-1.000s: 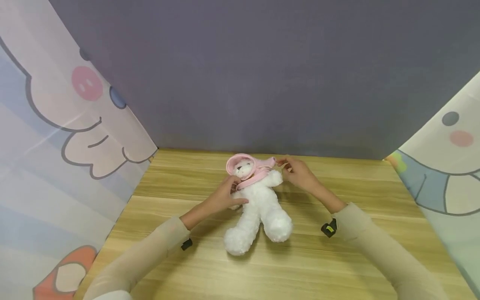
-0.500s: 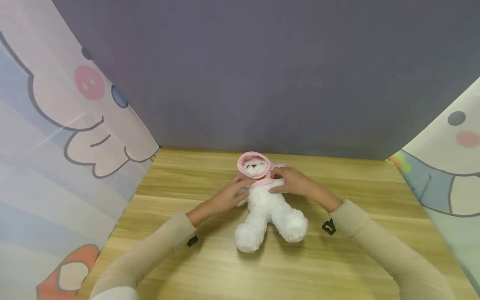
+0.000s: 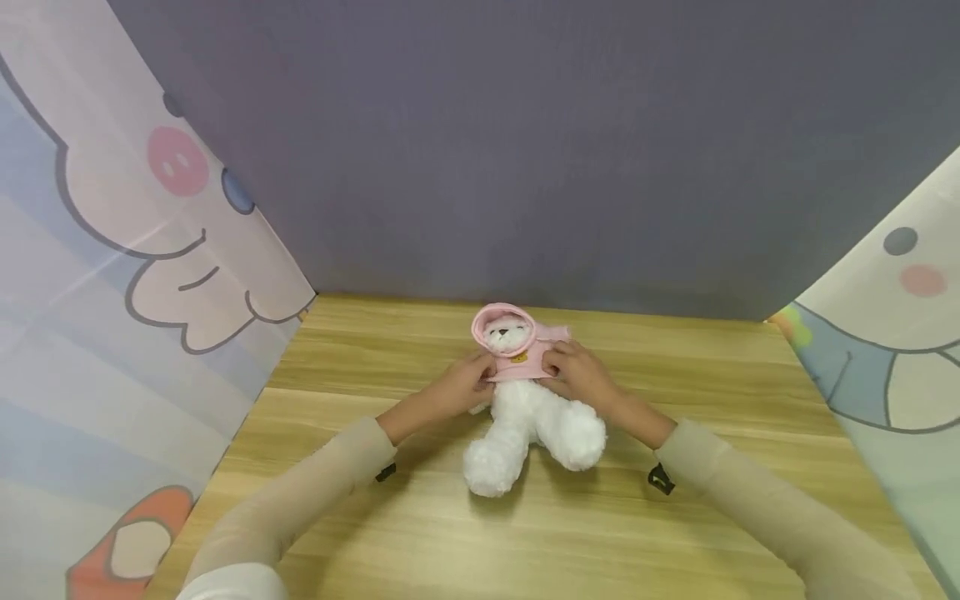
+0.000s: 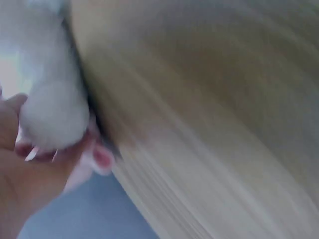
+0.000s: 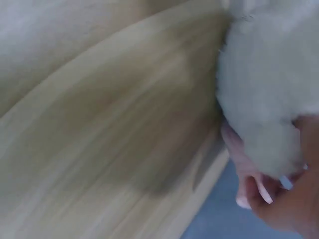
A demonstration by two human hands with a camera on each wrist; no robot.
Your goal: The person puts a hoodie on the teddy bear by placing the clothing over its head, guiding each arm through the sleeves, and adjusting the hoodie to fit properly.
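A white plush bear (image 3: 516,402) lies on its back with its feet towards me. Its pink hoodie (image 3: 531,364) covers the upper body, the hood around its face and a small yellow-brown patch on the chest. At the hoodie's left edge my left hand (image 3: 467,386) pinches the hem. My right hand (image 3: 583,380) grips the hem on the other side with curled fingers. The left wrist view has a white plush arm (image 4: 55,114) near the left fingers, outside the pink sleeve (image 4: 102,159). Pink cloth (image 5: 243,167) shows by my fingers in the blurred right wrist view.
The bear lies on a wood-grain table (image 3: 420,533), near its far side. A grey panel (image 3: 525,150) rises behind the table. Cartoon-printed sheets (image 3: 82,333) hang on both sides.
My right hand has left the hoodie's sleeve for the hem at the bear's right side. The hem now sits lower on the bear's body, and the chest patch shows.
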